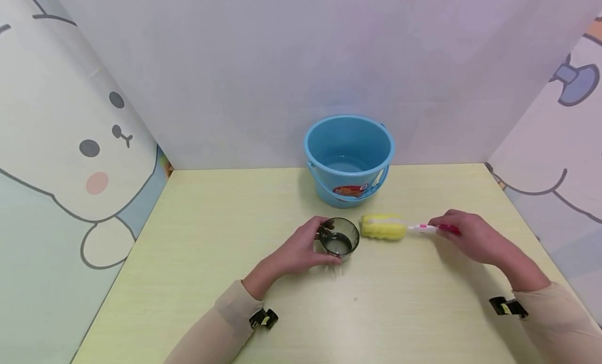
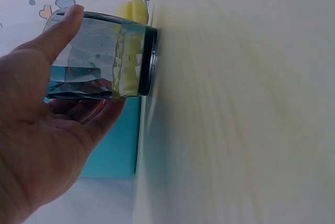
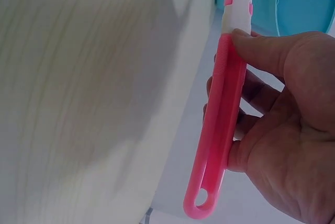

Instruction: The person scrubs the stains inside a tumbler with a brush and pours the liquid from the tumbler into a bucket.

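Observation:
My left hand (image 1: 301,249) grips a dark see-through glass (image 1: 345,253) round its side, thumb on the near side and fingers on the far side. In the left wrist view the glass (image 2: 99,56) has its thick base close to the tabletop. My right hand (image 1: 475,238) holds a bottle brush by its pink handle (image 3: 214,124), thumb near the white collar (image 3: 238,12). The yellow sponge head (image 1: 383,227) of the brush points left, just right of the glass in the head view.
A light blue bucket (image 1: 324,184) with its handle hanging down in front stands at the back of the pale wooden table (image 1: 211,223). Behind it rises a plain light wall (image 1: 235,82). Cartoon-printed panels (image 1: 61,139) flank the table on both sides.

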A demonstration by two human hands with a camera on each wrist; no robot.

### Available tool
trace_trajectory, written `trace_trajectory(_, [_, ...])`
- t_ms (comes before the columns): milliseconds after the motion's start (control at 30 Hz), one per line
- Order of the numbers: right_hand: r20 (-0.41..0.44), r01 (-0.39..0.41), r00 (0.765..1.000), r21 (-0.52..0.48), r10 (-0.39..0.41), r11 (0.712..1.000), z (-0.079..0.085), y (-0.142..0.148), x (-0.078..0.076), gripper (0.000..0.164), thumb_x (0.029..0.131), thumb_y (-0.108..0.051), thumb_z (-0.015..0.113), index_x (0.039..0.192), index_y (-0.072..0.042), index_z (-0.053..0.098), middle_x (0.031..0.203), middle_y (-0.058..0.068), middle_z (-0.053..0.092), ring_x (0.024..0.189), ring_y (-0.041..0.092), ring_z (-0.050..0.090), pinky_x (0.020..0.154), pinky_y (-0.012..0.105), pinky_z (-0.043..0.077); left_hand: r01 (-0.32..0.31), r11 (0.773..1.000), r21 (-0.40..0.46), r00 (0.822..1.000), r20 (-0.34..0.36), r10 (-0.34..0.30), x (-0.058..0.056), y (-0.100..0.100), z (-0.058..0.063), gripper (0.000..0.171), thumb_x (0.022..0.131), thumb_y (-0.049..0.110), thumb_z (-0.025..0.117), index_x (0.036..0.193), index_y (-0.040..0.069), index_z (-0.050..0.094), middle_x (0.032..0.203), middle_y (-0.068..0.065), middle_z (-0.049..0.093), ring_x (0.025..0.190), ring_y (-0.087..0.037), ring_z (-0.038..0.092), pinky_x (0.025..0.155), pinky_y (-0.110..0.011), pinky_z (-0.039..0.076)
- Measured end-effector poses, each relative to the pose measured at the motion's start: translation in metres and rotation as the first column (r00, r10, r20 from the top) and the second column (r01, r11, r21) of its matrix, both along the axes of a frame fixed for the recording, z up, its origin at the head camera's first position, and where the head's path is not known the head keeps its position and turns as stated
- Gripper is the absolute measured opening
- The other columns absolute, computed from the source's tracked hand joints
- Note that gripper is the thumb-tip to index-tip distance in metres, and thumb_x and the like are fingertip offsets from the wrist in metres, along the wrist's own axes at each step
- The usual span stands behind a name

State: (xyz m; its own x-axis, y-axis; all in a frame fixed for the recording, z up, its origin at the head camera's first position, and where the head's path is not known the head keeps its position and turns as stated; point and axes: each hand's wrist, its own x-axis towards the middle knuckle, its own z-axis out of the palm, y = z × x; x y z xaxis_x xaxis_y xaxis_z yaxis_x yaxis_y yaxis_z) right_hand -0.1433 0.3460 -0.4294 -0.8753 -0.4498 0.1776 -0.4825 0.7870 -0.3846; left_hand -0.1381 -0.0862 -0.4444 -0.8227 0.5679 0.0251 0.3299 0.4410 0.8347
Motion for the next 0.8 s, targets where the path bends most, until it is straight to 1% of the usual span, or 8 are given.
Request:
trace_trajectory(167, [0.022, 0.005, 1.000, 0.011, -0.005, 1.000, -0.005, 0.000, -0.001, 0.028, 0.087, 0.005, 0.082, 0.113, -0.005, 0.080, 0.095, -0.007, 0.067, 0.079, 0.006, 0.053, 0.067, 0.028, 0.051, 0.001, 1.000, 0.005, 1.000, -0.001, -0.001, 0.000, 0.000, 0.000, 0.088, 0.083, 0.033, 0.095, 0.151, 0.008, 0.046, 0.141, -0.005, 0.058, 0.129, -0.022, 0.057, 0.110, -0.037, 0.050])
trace_trajectory(433, [0.044, 0.007, 0.999, 0.024, -0.008, 1.000, -0.010, 0.002, -0.002, 0.029, 0.087, 0.006, 0.082, 0.114, -0.006, 0.080, 0.097, -0.008, 0.070, 0.083, 0.006, 0.056, 0.072, 0.031, 0.054, -0.008, 1.000, 0.004, 1.000, 0.017, 0.008, 0.000, 0.000, -0.001, 0.088, 0.082, 0.031, 0.095, 0.151, 0.009, 0.046, 0.141, -0.003, 0.058, 0.130, -0.020, 0.056, 0.110, -0.036, 0.049])
trace_trajectory(633, [0.018, -0.020, 1.000, 0.014, 0.019, 1.000, -0.014, 0.003, -0.001, 0.028, 0.086, 0.006, 0.083, 0.111, -0.006, 0.081, 0.091, -0.011, 0.067, 0.078, 0.002, 0.053, 0.067, 0.029, 0.051, -0.006, 1.000, 0.008, 1.000, 0.015, 0.006, -0.001, 0.000, -0.003, 0.088, 0.082, 0.032, 0.095, 0.151, 0.010, 0.046, 0.141, -0.003, 0.058, 0.129, -0.020, 0.056, 0.110, -0.036, 0.049])
trace_trajectory(800, [0.055, -0.016, 0.998, 0.004, 0.016, 1.000, -0.015, 0.004, -0.002, 0.027, 0.087, 0.003, 0.083, 0.112, -0.006, 0.081, 0.090, -0.011, 0.066, 0.076, 0.001, 0.051, 0.065, 0.027, 0.049, -0.004, 1.000, 0.004, 1.000, 0.013, 0.004, -0.001, 0.000, -0.003, 0.088, 0.082, 0.032, 0.095, 0.151, 0.010, 0.045, 0.141, -0.003, 0.057, 0.129, -0.020, 0.056, 0.110, -0.035, 0.049])
